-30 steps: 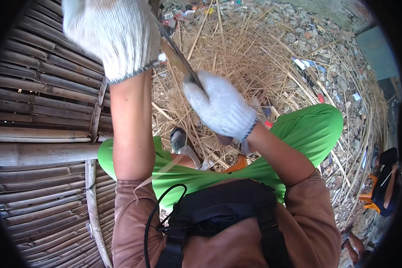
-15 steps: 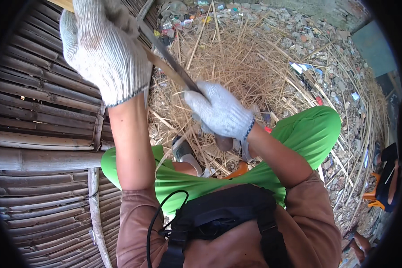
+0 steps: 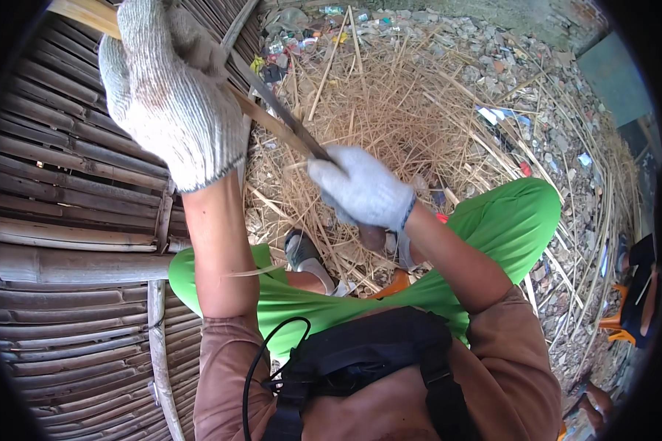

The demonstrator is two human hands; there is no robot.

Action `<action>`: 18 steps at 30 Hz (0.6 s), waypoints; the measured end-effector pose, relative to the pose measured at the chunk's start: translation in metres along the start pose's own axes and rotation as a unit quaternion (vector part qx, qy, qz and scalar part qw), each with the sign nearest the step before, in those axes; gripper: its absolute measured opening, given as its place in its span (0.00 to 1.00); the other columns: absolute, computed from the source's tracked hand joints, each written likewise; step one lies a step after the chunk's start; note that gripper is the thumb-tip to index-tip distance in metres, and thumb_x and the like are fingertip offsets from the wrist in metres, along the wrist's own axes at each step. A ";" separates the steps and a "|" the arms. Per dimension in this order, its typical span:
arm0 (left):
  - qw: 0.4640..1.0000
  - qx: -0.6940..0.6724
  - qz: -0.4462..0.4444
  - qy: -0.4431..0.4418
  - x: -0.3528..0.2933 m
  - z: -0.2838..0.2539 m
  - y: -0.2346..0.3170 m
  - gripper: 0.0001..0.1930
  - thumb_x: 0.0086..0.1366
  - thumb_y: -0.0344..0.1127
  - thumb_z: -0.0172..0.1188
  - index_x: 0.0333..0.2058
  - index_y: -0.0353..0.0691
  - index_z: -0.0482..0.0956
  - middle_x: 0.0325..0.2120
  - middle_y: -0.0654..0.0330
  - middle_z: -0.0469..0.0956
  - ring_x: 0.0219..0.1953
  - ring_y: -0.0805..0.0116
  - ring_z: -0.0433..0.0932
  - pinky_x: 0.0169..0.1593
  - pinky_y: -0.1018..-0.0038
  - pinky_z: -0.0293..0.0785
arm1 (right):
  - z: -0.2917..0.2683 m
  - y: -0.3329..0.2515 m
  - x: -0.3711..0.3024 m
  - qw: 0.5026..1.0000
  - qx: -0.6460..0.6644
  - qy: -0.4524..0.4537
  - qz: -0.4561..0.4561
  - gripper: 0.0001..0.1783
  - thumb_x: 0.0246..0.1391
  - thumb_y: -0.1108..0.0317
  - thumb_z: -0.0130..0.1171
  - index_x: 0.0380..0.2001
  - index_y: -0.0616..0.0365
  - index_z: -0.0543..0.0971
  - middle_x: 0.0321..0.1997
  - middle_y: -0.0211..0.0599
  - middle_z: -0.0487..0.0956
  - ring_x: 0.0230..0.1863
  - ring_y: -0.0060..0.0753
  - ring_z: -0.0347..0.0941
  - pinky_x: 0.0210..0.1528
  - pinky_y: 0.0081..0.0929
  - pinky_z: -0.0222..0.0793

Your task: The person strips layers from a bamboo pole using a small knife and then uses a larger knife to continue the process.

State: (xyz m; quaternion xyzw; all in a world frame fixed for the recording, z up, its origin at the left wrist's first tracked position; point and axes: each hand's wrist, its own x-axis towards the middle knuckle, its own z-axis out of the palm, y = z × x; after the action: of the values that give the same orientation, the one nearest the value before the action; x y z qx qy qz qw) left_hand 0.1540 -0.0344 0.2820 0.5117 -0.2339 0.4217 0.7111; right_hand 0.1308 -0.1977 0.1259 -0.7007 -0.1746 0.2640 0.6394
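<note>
My left hand [image 3: 173, 95], in a ribbed white work glove with dirty patches, is closed around a pale bamboo strip [image 3: 84, 15]. The strip sticks out beyond the glove at the upper left and slants down to my right hand [image 3: 364, 184], also gloved. That hand grips a knife with a long, dark, narrow blade [image 3: 276, 103], which points up and left. The blade crosses the strip close to my right fingers, seemingly touching it. A rounded brown end [image 3: 372, 237], perhaps of the knife's handle, shows below the right glove. A thin curled shaving [image 3: 250, 273] lies across my left forearm.
A wall of bamboo slats [image 3: 66, 242] rises close on my left. Ahead, a heap of straw-like shavings [image 3: 390, 110] covers rubble and litter. My green-trousered knees [image 3: 507, 213] are spread around an orange seat edge [image 3: 396, 283]. At the far right, part of another person [image 3: 643, 287] shows.
The strip now extends farther out past my left glove at the upper left. My right hand has shifted slightly down and right, and a shaving has come across my left forearm.
</note>
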 end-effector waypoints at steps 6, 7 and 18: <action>1.000 0.002 -0.016 -0.016 0.003 0.005 0.001 0.14 0.76 0.42 0.68 0.43 0.34 0.83 0.23 0.67 0.72 0.20 0.79 0.60 0.23 0.78 0.53 | -0.011 -0.002 -0.008 0.986 0.167 -0.021 -0.015 0.22 0.77 0.50 0.55 0.50 0.62 0.79 0.24 0.29 0.77 0.19 0.23 0.73 0.21 0.26 0.71; 1.000 -0.004 -0.014 -0.019 0.004 0.000 0.000 0.14 0.76 0.42 0.68 0.43 0.34 0.84 0.23 0.67 0.72 0.20 0.79 0.60 0.23 0.78 0.53 | -0.009 -0.004 -0.009 0.993 0.085 0.021 -0.074 0.22 0.77 0.50 0.55 0.49 0.62 0.79 0.24 0.28 0.77 0.19 0.22 0.73 0.21 0.27 0.71; 1.000 0.008 -0.016 -0.016 0.001 0.006 0.000 0.13 0.73 0.43 0.71 0.41 0.38 0.83 0.23 0.69 0.73 0.19 0.81 0.62 0.22 0.79 0.54 | -0.028 0.147 0.025 0.944 -0.313 0.050 0.090 0.27 0.70 0.51 0.50 0.49 0.68 0.82 0.32 0.64 0.84 0.39 0.68 0.84 0.47 0.57 0.80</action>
State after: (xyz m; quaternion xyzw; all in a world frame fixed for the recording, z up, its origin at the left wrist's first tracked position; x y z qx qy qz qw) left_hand 0.1551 -0.0398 0.2847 0.5277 -0.2340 0.4041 0.7095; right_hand 0.1539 -0.2233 -0.0217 -0.8907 -0.1522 0.2167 0.3694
